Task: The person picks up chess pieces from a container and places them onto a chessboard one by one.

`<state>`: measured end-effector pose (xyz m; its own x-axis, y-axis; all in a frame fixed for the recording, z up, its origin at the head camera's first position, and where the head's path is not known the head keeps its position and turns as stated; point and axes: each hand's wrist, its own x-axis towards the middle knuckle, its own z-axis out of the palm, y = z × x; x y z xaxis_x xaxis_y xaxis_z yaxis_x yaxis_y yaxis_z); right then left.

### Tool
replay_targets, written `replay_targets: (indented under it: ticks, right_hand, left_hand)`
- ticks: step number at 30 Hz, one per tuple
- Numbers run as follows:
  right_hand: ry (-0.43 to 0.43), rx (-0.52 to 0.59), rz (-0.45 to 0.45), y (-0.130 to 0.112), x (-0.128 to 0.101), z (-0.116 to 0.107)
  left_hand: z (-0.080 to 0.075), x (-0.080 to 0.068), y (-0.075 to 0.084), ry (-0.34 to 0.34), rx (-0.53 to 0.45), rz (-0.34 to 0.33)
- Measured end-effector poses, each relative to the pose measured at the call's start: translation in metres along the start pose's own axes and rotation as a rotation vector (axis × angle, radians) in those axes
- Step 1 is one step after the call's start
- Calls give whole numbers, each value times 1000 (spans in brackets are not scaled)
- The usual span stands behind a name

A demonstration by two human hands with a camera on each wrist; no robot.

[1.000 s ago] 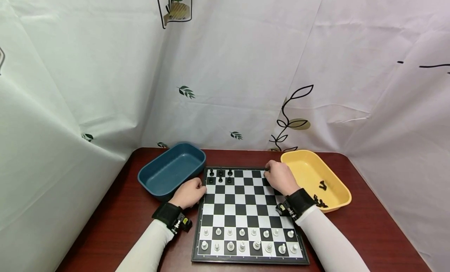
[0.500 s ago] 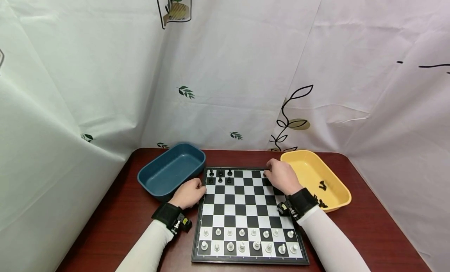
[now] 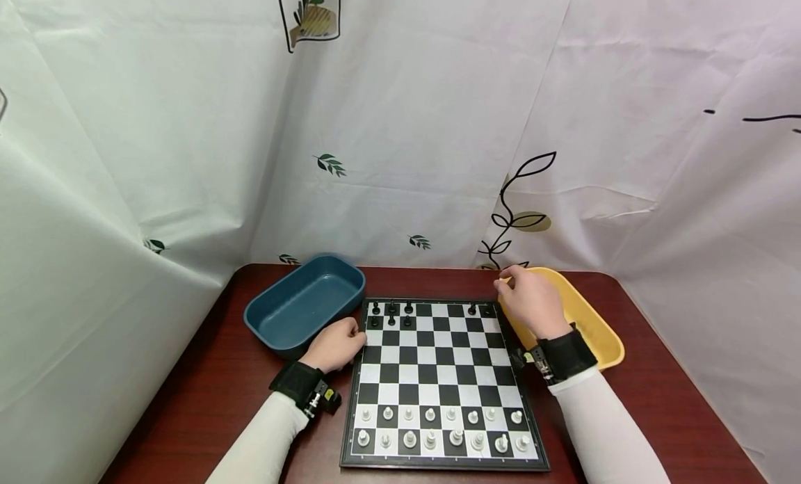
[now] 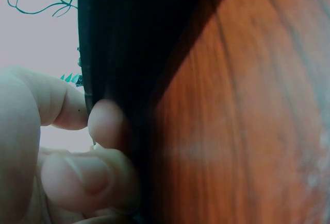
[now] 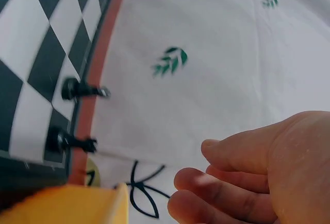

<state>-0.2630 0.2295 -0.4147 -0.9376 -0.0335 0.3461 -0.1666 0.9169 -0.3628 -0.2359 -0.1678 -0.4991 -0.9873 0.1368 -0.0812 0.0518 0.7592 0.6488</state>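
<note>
My left hand [image 3: 334,343] holds the left edge of the black-and-white chessboard [image 3: 428,355], its fingertips pressed close around the rim in the left wrist view. Above the far left end of the yellow tray [image 3: 605,334] is my right hand [image 3: 533,303], fingers and thumb loosely bent with nothing between them. Two black chess pieces stand at the board's far right corner: one with a notched top like a rook [image 5: 72,142] and another black piece [image 5: 82,90] beside it. Several black pieces [image 3: 391,320] stand in the far left corner, and white pieces [image 3: 456,437] fill the two near rows.
A blue tray [image 3: 275,289] sits at the back left, close beside my left hand. My right hand and wrist hide much of the yellow tray's inside. The brown table [image 3: 663,400] ends at a white patterned cloth [image 3: 400,136] behind and at both sides.
My right hand has left the board's far right corner and moved right, over the yellow tray. Two black pieces now show standing there. The left hand stays put.
</note>
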Motion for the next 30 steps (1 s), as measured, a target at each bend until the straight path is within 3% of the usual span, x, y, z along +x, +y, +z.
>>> replay_targets:
  ticks: [12,23,30]
  right_hand:
    - [89,21,16,34,2,-21]
    - [18,-18,63,63,4,-25]
    - [-110,-84,114,77,4,-21]
  left_hand:
    - [0,0,0,0,0,2]
    - [1,1,-2,5,4,0]
    - [1,1,-3,-2,0,7]
